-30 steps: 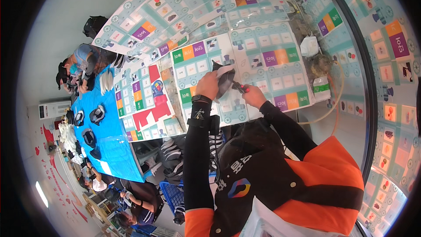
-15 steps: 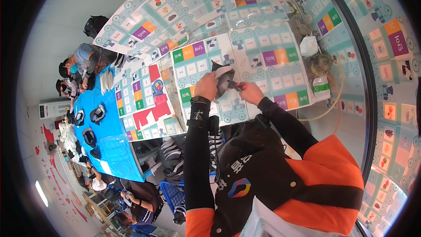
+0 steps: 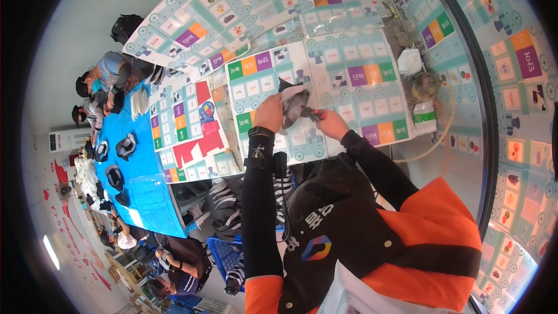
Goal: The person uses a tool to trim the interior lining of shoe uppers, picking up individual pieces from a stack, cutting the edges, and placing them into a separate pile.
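My left hand [image 3: 269, 114] is closed on a grey and black cloth piece [image 3: 295, 103], which looks like a sewn cap. It holds the piece by its left side, just over the printed sheets on the table. In my right hand [image 3: 332, 124] is a pair of small scissors [image 3: 314, 114] with dark blades and some red at the handle. Their tip points left and touches or nearly touches the cloth's right edge. My fingers hide most of the handle.
Printed boards [image 3: 372, 90] cover the worktable. A white bag [image 3: 410, 61] and a green-and-white packet [image 3: 425, 115] lie at its right. On the left, a blue-covered table [image 3: 148, 189] carries several grey caps [image 3: 126, 147], with people around it. A blue crate [image 3: 224, 259] stands below.
The cloth piece has turned slightly in my left hand. The scissors have shifted a little left and stay at its edge. At the blue table a person's pose has changed slightly.
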Tool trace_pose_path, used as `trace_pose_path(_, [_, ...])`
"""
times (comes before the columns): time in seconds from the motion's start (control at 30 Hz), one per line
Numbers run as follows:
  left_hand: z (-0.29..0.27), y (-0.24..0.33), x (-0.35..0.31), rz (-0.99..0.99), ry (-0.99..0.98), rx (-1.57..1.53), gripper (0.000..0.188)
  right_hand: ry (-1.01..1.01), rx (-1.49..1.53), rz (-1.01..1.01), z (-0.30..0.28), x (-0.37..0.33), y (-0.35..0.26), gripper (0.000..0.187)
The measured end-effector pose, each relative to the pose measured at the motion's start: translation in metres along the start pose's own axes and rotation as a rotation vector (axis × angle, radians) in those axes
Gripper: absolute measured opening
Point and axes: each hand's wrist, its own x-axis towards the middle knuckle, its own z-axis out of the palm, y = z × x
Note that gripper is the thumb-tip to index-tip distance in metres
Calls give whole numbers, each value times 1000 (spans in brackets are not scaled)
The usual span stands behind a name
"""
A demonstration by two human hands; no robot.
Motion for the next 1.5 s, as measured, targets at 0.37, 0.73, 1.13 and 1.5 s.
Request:
trace_pose_path(0.37, [6,-1,8,30,-24,44,26,19,83,-40,3,-11,3,24])
trace_pose_path(0.73, [11,13,21,27,-47,65,24,167,-99,-30,-22,-5,3,20])
trace_pose_path(1.13, [17,11,15,27,-23,65,23,233,-122,-5,-21,-21,-1,18])
trace_pose_path(1.5, [9,11,13,-75,36,82,22,-61,-5,-15,5,-13,19,26])
